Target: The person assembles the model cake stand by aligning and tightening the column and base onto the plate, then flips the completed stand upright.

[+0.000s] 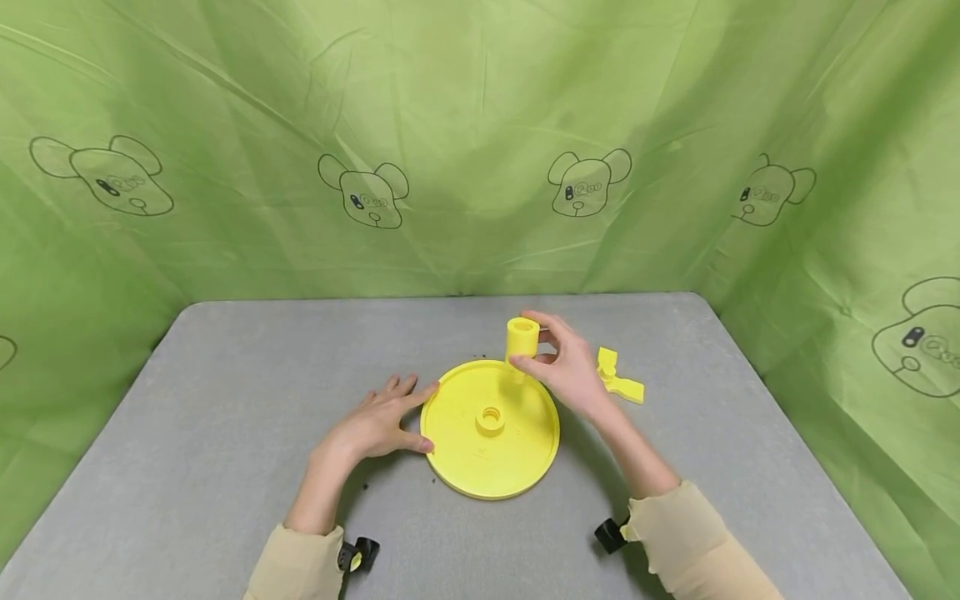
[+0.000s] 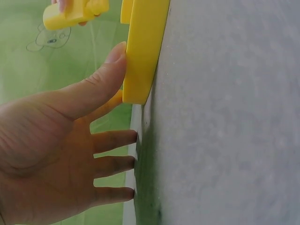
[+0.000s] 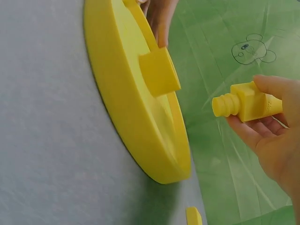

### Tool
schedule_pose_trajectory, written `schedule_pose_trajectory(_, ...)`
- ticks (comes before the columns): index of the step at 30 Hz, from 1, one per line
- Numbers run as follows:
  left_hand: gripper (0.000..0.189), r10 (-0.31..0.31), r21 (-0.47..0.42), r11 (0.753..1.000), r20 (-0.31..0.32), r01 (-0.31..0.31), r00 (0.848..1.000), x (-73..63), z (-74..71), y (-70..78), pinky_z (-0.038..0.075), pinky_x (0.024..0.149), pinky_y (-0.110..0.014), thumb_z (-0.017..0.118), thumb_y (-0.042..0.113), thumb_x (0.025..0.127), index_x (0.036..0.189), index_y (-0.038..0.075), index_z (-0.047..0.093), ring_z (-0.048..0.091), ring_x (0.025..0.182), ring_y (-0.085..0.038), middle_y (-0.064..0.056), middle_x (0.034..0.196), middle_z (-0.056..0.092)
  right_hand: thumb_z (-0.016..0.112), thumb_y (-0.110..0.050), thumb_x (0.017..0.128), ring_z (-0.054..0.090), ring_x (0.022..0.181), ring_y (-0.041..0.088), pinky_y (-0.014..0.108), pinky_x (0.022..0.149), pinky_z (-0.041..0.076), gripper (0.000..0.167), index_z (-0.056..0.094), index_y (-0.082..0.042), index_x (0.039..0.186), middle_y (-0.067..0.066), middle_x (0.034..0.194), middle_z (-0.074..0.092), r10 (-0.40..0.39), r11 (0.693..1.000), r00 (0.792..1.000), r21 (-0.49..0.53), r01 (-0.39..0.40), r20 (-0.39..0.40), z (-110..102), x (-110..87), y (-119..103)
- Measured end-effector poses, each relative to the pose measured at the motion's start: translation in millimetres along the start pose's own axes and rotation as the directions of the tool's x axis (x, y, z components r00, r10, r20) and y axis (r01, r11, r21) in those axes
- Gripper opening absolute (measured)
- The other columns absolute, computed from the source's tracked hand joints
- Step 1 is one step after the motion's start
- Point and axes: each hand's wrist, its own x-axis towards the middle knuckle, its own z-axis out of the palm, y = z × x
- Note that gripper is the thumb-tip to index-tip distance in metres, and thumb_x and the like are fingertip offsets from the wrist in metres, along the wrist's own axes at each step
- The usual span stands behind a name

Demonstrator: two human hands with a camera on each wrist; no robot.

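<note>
A round yellow plate [image 1: 465, 467] with a raised rim lies on the grey table. At its middle stands a short hollow socket [image 1: 490, 425], seen from the side in the right wrist view [image 3: 159, 74]. My left hand [image 1: 371, 425] is at the plate's left edge, thumb and forefinger touching the rim, the other fingers spread straight toward the tabletop. Above the plate's far right part, my right hand [image 1: 570, 375] pinches a yellow threaded post [image 1: 522, 340] between thumb and fingers. Its squared body [image 3: 251, 101] and threaded end [image 3: 226, 106] show in the right wrist view, the thread pointing down toward the table.
A small yellow bladed part [image 1: 625, 388] lies on the table [image 1: 225, 400] to the right of the plate, behind my right forearm. Green fabric [image 1: 480, 125] with printed bear faces hangs around the back and sides. A few dark specks dot the tabletop.
</note>
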Motion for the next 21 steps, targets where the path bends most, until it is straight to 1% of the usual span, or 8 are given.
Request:
schedule_pose_trajectory(4, 0.092, -0.006, 0.002, 1.000, 0.008, 0.006, 1.000, -1.0, -0.7, 0.6, 0.012, 0.129, -0.068, 0.081, 0.043, 0.086, 0.162, 0.024, 0.033, 0.009, 0.160, -0.046, -0.020, 0.172, 0.019, 0.083, -0.008, 0.086, 0.067, 0.113, 0.027, 0.025, 0.084, 0.064, 0.063, 0.056, -0.016, 0.143, 0.010, 0.123, 0.068, 0.005, 0.999, 1.000, 0.032, -0.006, 0.030, 6.9, -5.8, -1.2)
schedule_pose_trajectory(10, 0.092, -0.009, 0.005, 1.000, 0.011, 0.009, 1.000, -2.2, -1.6, 1.3, 0.012, 0.129, -0.068, 0.081, 0.044, 0.086, 0.163, 0.025, 0.033, 0.010, 0.160, -0.046, -0.020, 0.172, 0.020, 0.082, -0.005, 0.086, 0.068, 0.116, 0.025, 0.032, 0.094, 0.062, 0.064, 0.054, -0.013, 0.143, 0.011, 0.127, 0.070, -0.003, 0.998, 0.996, 0.062, -0.002, 0.085, 15.9, -14.6, -2.2)
schedule_pose_trajectory(16, 0.092, -0.006, -0.005, 1.000, 0.010, 0.006, 1.000, -3.4, -2.0, 1.4, 0.012, 0.129, -0.068, 0.082, 0.044, 0.085, 0.162, 0.024, 0.034, 0.009, 0.160, -0.047, -0.020, 0.172, 0.020, 0.083, -0.004, 0.084, 0.070, 0.110, 0.024, 0.039, 0.095, 0.061, 0.063, 0.056, -0.012, 0.141, 0.010, 0.126, 0.073, -0.026, 0.998, 0.988, 0.055, 0.017, 0.152, 22.0, -21.3, -2.4)
schedule_pose_trajectory(21, 0.092, -0.007, -0.008, 1.000, 0.012, 0.007, 1.000, -3.9, -3.1, 1.7, 0.012, 0.128, -0.068, 0.082, 0.043, 0.086, 0.162, 0.024, 0.034, 0.009, 0.160, -0.047, -0.021, 0.171, 0.020, 0.084, -0.007, 0.084, 0.068, 0.115, 0.023, 0.042, 0.100, 0.059, 0.064, 0.056, -0.013, 0.142, 0.006, 0.129, 0.071, -0.020, 0.999, 0.978, 0.032, 0.014, 0.208, 26.0, -25.2, -3.5)
